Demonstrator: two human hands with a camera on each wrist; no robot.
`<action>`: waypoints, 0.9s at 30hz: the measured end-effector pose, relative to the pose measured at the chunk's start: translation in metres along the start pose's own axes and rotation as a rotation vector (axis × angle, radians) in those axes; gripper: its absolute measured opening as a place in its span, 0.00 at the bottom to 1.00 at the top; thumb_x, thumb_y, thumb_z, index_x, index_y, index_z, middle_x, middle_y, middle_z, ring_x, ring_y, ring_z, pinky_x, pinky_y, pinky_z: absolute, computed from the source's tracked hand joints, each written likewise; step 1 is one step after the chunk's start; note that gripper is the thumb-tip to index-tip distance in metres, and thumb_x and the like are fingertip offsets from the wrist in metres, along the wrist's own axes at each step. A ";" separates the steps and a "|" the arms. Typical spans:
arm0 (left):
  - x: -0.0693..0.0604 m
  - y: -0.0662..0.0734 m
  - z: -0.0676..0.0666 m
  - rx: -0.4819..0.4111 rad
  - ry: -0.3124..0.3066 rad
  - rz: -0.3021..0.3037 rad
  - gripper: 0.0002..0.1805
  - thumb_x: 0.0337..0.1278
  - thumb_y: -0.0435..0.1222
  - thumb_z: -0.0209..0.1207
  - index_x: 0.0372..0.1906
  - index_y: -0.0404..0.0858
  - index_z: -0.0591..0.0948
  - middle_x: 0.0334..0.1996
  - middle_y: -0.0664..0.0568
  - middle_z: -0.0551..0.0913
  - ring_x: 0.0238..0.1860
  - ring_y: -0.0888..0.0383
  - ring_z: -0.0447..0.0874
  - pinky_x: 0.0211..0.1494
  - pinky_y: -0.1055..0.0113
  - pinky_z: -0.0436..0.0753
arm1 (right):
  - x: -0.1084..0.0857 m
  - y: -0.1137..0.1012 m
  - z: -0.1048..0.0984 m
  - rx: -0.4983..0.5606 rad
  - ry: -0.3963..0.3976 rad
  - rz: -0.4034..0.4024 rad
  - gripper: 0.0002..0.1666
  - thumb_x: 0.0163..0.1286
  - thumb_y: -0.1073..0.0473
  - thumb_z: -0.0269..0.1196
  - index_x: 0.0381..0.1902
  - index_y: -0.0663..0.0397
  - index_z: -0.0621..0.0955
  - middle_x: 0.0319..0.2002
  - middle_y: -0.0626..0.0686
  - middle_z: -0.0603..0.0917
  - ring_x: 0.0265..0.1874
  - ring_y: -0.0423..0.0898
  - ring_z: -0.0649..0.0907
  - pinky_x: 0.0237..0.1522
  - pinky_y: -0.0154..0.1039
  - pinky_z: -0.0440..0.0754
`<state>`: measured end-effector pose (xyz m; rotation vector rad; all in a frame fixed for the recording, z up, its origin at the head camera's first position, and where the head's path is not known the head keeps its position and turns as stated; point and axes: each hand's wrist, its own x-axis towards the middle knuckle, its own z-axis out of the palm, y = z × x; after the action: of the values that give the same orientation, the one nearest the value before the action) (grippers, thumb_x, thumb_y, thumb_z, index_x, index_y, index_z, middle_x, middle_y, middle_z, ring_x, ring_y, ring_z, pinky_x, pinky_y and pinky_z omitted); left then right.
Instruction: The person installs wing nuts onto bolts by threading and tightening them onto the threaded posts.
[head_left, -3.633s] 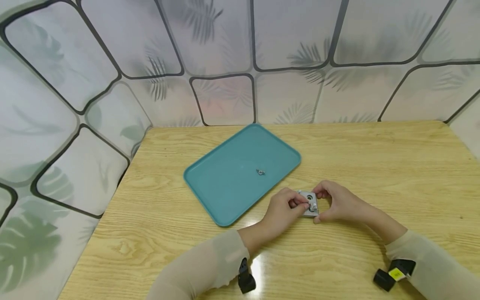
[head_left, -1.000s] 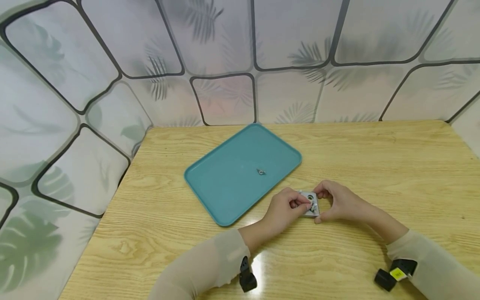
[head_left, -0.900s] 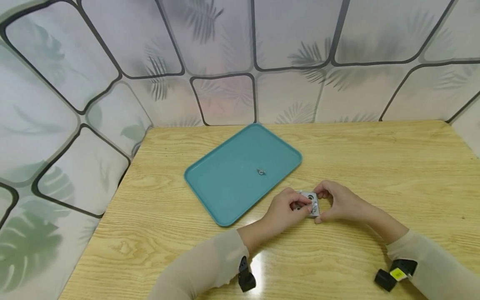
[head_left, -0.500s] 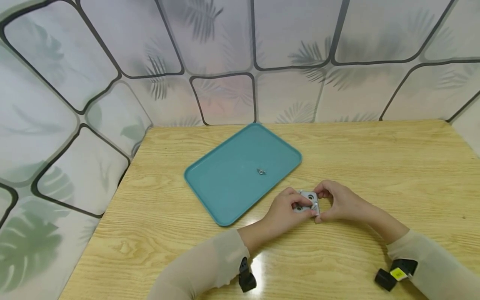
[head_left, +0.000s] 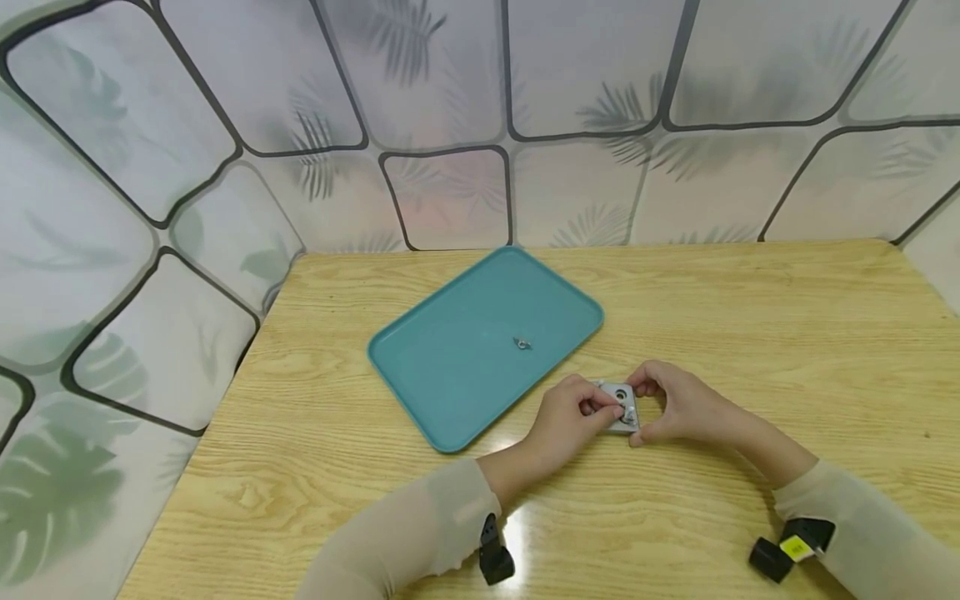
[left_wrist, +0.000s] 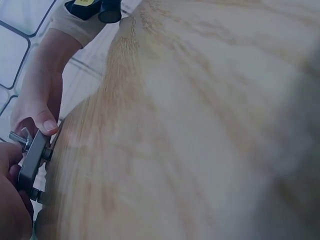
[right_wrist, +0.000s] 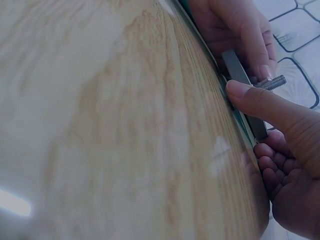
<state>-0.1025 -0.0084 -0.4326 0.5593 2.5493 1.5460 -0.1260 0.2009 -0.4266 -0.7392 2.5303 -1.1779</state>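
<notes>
One grey metal plate (left_wrist: 33, 161) is over the worktop (head_left: 787, 333), close to the long side of the blue-green tray (head_left: 465, 350); the right hand (head_left: 678, 408) pinches this plate by two opposite edges, between thumb and fingers. With its fingers curled, the left hand (head_left: 562, 421) appears, as far as this partly covered view permits, to pinch the wing nut (left_wrist: 27, 137) on the threaded bolt (right_wrist: 276, 82) which stands out from the plate's upper face. On the tray lies one small silvery metal piece (head_left: 522, 343), apart from both hands.
</notes>
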 end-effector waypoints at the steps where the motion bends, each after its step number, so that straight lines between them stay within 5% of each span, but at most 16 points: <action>1: 0.000 0.000 0.000 -0.006 -0.004 0.005 0.06 0.54 0.40 0.66 0.34 0.42 0.86 0.26 0.59 0.72 0.26 0.71 0.65 0.30 0.79 0.69 | 0.000 0.000 0.000 -0.001 -0.001 0.000 0.37 0.41 0.50 0.79 0.45 0.60 0.75 0.41 0.52 0.77 0.38 0.40 0.74 0.40 0.32 0.74; 11: -0.001 0.003 0.001 -0.016 -0.087 -0.032 0.22 0.38 0.46 0.75 0.42 0.41 0.85 0.33 0.60 0.71 0.35 0.70 0.69 0.40 0.79 0.73 | -0.001 -0.001 -0.001 -0.021 -0.001 0.004 0.33 0.45 0.51 0.78 0.45 0.59 0.76 0.41 0.51 0.77 0.37 0.41 0.73 0.40 0.33 0.73; 27: -0.002 0.001 0.001 0.054 -0.025 0.033 0.07 0.54 0.36 0.64 0.38 0.41 0.86 0.30 0.58 0.73 0.29 0.70 0.66 0.32 0.80 0.70 | 0.000 0.001 0.000 -0.012 -0.008 0.022 0.37 0.42 0.49 0.79 0.46 0.61 0.75 0.42 0.52 0.77 0.39 0.41 0.75 0.42 0.32 0.75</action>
<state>-0.1000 -0.0078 -0.4321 0.6263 2.5828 1.4747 -0.1261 0.2018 -0.4270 -0.7153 2.5339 -1.1514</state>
